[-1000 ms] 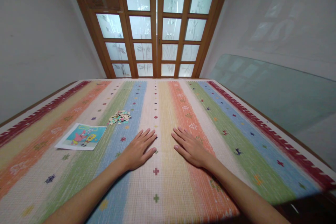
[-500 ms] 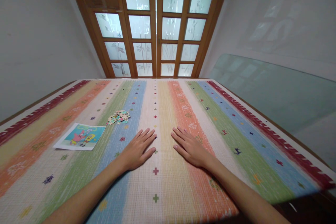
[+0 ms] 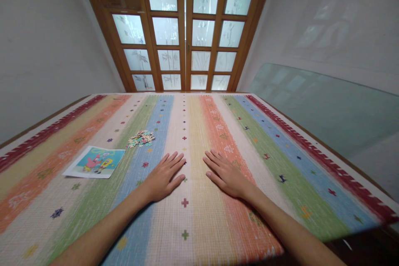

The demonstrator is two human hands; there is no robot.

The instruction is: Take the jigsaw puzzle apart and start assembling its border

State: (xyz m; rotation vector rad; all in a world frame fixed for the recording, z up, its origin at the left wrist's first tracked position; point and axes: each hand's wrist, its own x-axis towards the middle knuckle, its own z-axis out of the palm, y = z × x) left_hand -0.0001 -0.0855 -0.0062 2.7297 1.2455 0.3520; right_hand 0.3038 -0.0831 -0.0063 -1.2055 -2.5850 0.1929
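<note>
My left hand (image 3: 166, 176) lies palm down on a striped tablecloth (image 3: 208, 224), fingers stretched out and thumb apart, holding nothing. Opposite it, my right hand (image 3: 226, 174) also rests flat on the cloth with its fingers extended. A strip of cloth separates the two hands. Beyond my left hand and to its left sits a small heap of jigsaw puzzle pieces (image 3: 141, 138), light-backed with some coloured faces. Left of the heap lies a printed picture (image 3: 96, 162) of a pink and a yellow cartoon character on white-edged paper.
The cloth covers a long table whose brown edge (image 3: 355, 161) shows on the right. Wooden doors with frosted glass panes (image 3: 186, 29) stand past the far end. A pale green glass panel (image 3: 311, 99) is along the right wall.
</note>
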